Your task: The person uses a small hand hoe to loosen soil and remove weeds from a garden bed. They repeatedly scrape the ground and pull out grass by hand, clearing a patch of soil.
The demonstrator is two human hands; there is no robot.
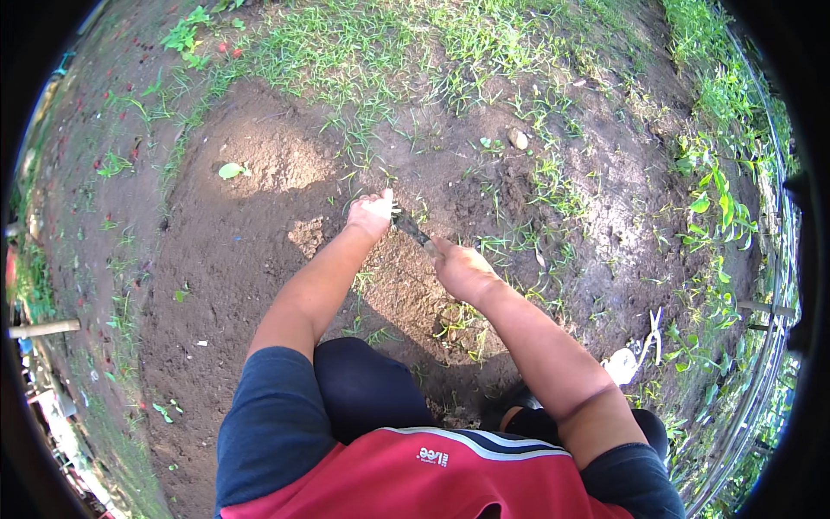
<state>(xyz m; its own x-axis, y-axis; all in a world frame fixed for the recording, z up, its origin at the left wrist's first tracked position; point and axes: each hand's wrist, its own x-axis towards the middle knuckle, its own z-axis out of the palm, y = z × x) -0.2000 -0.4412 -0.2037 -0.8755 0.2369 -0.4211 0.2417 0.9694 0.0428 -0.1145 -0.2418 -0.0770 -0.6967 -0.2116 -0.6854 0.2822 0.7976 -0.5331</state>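
Note:
My right hand [465, 272] is closed around the handle end of a hand tool [411, 230] with a dark, narrow blade. The blade slants up and left, low over the soil, towards my left hand. Just beyond its far end, my left hand [372, 214] is down at the ground with its fingers curled in by a few thin grass blades. What those fingers hold, if anything, is too small to make out. Bare brown soil [398, 290] and sparse grass tufts [415, 208] surround both hands. The exact shape of the tool's tip is hidden by my left hand.
Denser grass [346, 56] grows at the far side. A pale stone [518, 138] lies beyond my right hand. At the right are a pale scissor-like tool [654, 336], a white object [621, 365] and leafy plants [724, 208]. A light green leaf [232, 170] lies left.

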